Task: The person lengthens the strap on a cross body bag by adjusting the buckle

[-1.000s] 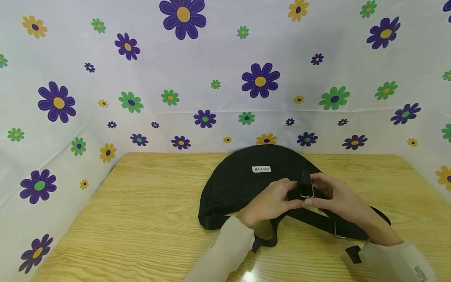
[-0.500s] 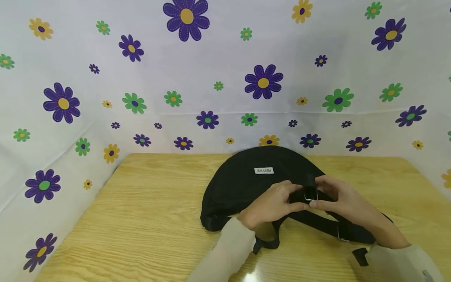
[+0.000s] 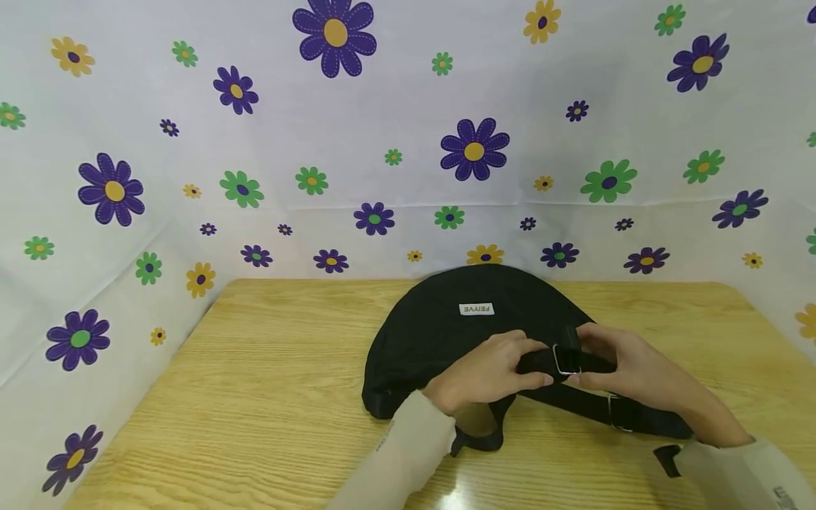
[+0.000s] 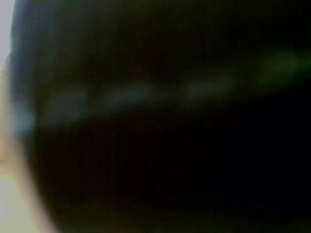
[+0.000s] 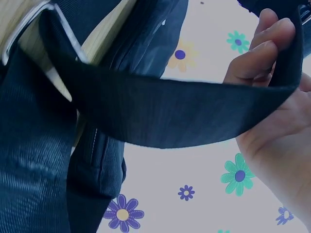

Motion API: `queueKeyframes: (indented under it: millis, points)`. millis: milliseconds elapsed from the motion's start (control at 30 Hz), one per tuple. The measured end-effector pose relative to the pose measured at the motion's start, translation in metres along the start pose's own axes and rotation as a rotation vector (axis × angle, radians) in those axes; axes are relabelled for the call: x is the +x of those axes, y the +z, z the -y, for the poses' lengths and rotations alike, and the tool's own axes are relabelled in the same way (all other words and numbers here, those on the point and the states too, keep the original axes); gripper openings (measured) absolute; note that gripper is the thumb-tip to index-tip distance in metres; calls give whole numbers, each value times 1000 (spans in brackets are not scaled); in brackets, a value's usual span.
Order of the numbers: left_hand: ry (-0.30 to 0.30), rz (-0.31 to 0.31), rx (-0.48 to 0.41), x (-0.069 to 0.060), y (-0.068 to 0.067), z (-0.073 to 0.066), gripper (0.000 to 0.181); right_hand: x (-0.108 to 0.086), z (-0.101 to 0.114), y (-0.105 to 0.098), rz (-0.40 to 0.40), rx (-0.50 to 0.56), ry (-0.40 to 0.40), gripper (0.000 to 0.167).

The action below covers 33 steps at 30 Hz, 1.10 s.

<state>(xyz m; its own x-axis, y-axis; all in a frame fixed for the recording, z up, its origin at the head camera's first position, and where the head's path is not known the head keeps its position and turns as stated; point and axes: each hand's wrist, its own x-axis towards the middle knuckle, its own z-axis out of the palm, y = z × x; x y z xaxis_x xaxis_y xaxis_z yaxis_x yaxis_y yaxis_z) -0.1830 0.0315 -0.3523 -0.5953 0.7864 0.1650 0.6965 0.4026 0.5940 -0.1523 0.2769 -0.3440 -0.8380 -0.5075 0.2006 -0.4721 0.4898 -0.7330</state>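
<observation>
A black half-round bag [image 3: 433, 333] with a small white label lies on the table. Over its near right side, my left hand [image 3: 491, 372] pinches the black strap [image 3: 535, 363] between thumb and fingers. Just to the right, my right hand [image 3: 627, 365] grips the same strap beside a metal buckle [image 3: 565, 360], through which a strap end stands up. In the right wrist view the strap [image 5: 165, 111] loops across to the fingers of my right hand [image 5: 277, 73]. The left wrist view is almost wholly dark and blurred, so it tells little.
A second metal buckle [image 3: 617, 413] sits on the strap part to the right, above the wooden table [image 3: 255, 397]. A loose strap loop [image 3: 484, 440] hangs below my left wrist. Behind the table stands a white flowered cloth [image 3: 382, 106].
Both hands have shifted slightly down and to the right with the strap. The buckle between them has tilted, and more strap shows on its left. The bag lies nearly as before.
</observation>
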Motion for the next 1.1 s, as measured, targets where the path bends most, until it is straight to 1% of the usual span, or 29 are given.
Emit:
queueKeyframes:
  millis: [133, 233, 400, 467, 600, 733, 867, 1000, 1100]
  points:
    - [6, 17, 21, -2, 0, 2, 33, -2, 0, 0, 8, 2, -9, 39]
    - [4, 27, 23, -4, -2, 4, 34, -3, -4, -1, 13, 6, -22, 38]
    - [-5, 20, 22, -10, -5, 10, 34, -8, -14, -8, 8, -15, -46, 39]
    - [-6, 19, 20, -12, -7, 12, 33, -11, -18, -11, 8, -29, -39, 41]
    - [-14, 27, 31, -18, -10, 18, 36, -15, -22, -14, 7, -48, 5, 43]
    - [-26, 32, 36, -24, -14, 23, 35, -19, -24, -16, 9, -42, 36, 42]
    - [-68, 38, 52, -31, -18, 26, 40, -23, -29, -17, 11, -25, 22, 41]
    - [-114, 53, 54, -39, -23, 30, 45, -24, -32, -18, 2, -35, -6, 42]
    - [-119, 65, 20, -45, -26, 33, 43, -24, -33, -17, 8, -39, -24, 42]
